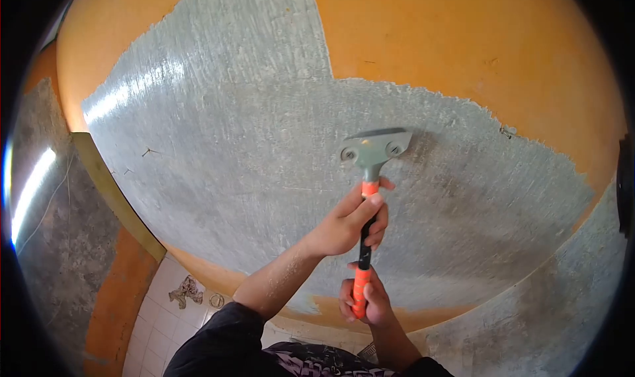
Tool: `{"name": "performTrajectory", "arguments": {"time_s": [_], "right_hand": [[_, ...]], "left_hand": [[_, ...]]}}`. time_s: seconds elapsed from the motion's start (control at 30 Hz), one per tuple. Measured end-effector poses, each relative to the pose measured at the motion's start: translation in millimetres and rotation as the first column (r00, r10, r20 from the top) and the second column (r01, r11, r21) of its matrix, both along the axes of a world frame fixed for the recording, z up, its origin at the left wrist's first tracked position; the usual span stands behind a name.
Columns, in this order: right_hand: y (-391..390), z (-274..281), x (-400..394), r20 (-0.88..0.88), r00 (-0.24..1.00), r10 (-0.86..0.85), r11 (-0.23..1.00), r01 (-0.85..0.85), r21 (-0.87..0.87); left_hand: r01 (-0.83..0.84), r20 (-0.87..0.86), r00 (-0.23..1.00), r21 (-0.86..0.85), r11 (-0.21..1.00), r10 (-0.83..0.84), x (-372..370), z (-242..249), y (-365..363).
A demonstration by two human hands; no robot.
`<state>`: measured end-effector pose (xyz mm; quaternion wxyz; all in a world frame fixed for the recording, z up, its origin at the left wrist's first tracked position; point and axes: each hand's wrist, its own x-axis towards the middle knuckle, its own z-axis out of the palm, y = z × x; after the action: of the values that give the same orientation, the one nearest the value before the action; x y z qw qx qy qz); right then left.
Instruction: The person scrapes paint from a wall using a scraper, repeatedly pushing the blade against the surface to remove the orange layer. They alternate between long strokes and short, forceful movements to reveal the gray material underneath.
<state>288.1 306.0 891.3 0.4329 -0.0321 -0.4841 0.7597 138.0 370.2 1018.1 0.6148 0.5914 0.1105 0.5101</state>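
A long-handled scraper [377,153] with a wide grey-green head and an orange and black handle stands upright in front of the wall. My left hand [358,219] wraps round the upper handle just below the head, thumb along the shaft. Lower down, my right hand [366,299] grips the orange end of the handle. The scraper's head lies over the bare grey part of the wall [264,152], its blade edge upward. Pale flakes dot my left forearm.
Orange paint [463,40] with a ragged lower edge covers the wall's upper part. To the left is a door frame edge [116,192]. On the white tiled floor [159,331] lie a crumpled cloth [188,292] and a small ring-shaped thing [216,301].
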Motion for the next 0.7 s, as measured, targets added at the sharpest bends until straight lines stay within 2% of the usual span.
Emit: {"name": "performTrajectory", "arguments": {"time_s": [0.07,0.23,0.33,0.43,0.7], "right_hand": [[-4,14,-1,-0.066,0.994,0.086,0.995,-0.090,-0.051],[-14,58,-9,0.085,0.983,-0.166,0.986,0.162,0.046],[-22,75,-14,0.158,0.951,-0.266,0.964,0.259,0.064],[-31,89,-20,0.225,0.919,-0.324,0.946,0.318,0.060],[-48,107,-40,0.262,0.877,-0.402,0.910,0.414,0.009]], "left_hand": [[-0.053,0.023,0.998,-0.024,0.998,0.054,3,22,-4],[0.103,0.235,0.968,-0.069,0.992,-0.084,1,47,4],[-0.033,0.189,0.981,-0.032,0.999,0.039,4,55,2],[-0.340,0.033,0.941,0.103,0.935,0.338,5,63,-4],[-0.321,0.048,0.947,0.129,0.938,0.317,-5,72,-6]]}}
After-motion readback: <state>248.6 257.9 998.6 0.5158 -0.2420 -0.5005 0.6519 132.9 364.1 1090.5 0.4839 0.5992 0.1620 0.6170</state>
